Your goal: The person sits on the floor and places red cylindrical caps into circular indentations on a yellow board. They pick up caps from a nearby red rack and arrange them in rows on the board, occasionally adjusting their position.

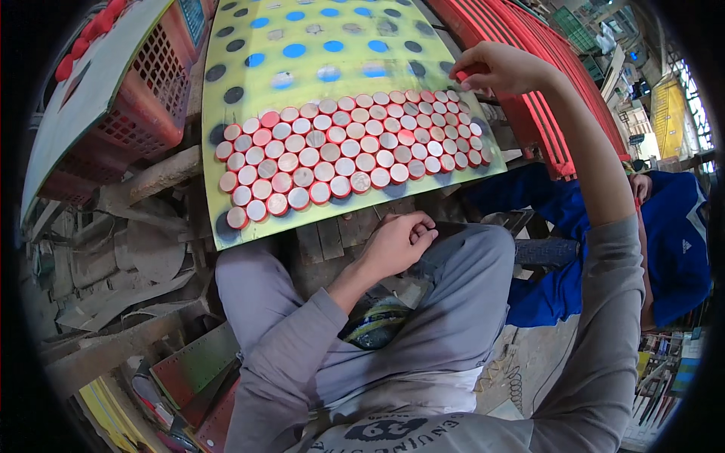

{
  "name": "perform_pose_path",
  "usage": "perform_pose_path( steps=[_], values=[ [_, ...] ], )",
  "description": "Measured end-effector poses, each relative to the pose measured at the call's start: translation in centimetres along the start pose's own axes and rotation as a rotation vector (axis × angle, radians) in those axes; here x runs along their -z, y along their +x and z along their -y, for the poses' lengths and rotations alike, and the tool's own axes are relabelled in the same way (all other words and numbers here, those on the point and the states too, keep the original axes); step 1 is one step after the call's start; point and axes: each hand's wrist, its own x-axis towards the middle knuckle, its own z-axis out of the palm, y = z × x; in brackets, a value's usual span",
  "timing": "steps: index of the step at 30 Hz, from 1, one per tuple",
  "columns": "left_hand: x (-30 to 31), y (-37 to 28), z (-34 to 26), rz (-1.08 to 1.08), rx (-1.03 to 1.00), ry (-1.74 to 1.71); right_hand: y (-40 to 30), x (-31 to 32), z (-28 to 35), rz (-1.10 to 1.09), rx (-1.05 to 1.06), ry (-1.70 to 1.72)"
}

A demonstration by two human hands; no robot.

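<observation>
My right hand (498, 68) is raised over the right edge of a yellow-green board (340, 218), pinching a small red piece (462, 75) between thumb and fingers. Below it on the board stand close rows of round pieces (331, 152) with pale, wood-like tops and red sides. A few tops are pinkish red. Curled loosely, my left hand (399, 240) is just off the near edge of the board, above my lap by my right knee. Nothing shows in its fingers, though the palm is hidden.
Blue and black round paint marks (294, 51) cover the board's far part. A red plastic crate (153, 85) stands left, partly under a pale panel (85, 113). Long red slats (510, 34) lie stacked at right. Another person in blue clothing (674, 249) sits close on my right.
</observation>
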Motion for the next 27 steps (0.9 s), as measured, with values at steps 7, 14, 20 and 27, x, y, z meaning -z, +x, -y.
perform_pose_path(
  steps=[7,14,20,27],
  values=[
    [-0.3,-0.2,0.5,-0.014,-0.008,0.022,1.9,1.2,8.3,-0.107,0.224,0.230],
    [-0.3,-0.5,1.7,-0.074,-0.088,0.042,8.9,1.0,19.8,-0.044,0.446,-0.062],
    [0.5,-0.7,1.7,-0.097,-0.051,0.045,13.2,0.7,25.1,-0.038,0.591,-0.195],
    [1.4,-1.6,1.1,-0.076,0.004,0.045,15.0,-0.1,26.3,-0.010,0.708,-0.233]
  ],
)
